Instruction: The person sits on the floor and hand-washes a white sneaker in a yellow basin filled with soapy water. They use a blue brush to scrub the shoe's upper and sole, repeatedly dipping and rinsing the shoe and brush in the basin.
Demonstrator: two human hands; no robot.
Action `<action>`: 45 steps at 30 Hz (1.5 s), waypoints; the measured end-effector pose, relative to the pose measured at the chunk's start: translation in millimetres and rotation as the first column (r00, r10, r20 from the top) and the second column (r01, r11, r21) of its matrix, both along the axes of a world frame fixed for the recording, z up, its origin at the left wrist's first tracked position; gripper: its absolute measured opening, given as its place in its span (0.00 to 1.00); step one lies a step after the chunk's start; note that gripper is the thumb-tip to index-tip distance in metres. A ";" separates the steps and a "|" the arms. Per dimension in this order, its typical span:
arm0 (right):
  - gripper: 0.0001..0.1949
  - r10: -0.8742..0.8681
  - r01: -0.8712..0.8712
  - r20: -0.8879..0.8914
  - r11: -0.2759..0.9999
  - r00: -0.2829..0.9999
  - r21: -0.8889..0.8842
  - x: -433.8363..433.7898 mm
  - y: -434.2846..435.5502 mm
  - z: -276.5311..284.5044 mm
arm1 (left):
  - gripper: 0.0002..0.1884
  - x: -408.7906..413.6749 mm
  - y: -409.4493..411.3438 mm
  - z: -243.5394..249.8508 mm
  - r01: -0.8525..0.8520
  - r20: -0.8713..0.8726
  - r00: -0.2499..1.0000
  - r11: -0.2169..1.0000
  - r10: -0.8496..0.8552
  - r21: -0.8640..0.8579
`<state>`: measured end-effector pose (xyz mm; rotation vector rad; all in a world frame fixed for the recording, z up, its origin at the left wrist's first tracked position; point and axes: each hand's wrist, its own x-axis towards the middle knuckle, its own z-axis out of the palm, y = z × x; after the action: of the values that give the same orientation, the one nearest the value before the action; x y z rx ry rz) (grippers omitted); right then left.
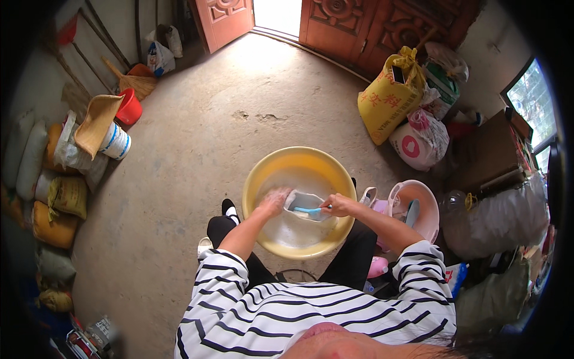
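A yellow plastic basin (252,224) with sudsy water stands on the floor between my knees. Over the water is a white item (305,218) with a grey inner side; it looks like a shoe, though its full shape does not show. My left hand (274,201), wet with suds, grips its left edge. Held in my right hand (337,205) is a light-blue handle (306,209), probably a brush, which reaches into the item's opening. Any bristles are hidden inside.
A pink tub (420,194) with a grey-blue object in it stands right of the basin. Near it lies a pink bottle (378,266). A yellow sack (391,99) leans far right. Left are a red bucket (129,107) and several sacks (55,224).
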<state>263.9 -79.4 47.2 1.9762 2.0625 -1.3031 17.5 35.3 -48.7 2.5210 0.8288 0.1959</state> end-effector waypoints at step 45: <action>0.13 -0.132 0.132 -0.039 0.991 0.990 0.001 -14.5 6.7 -10.5 | 0.24 11.1 -6.2 19.3 -0.081 -0.050 0.996 0.991 0.076 -0.105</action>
<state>249.4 -72.7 36.7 2.1396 1.9820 -1.3708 28.6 29.1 -29.4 2.4031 0.9324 0.1160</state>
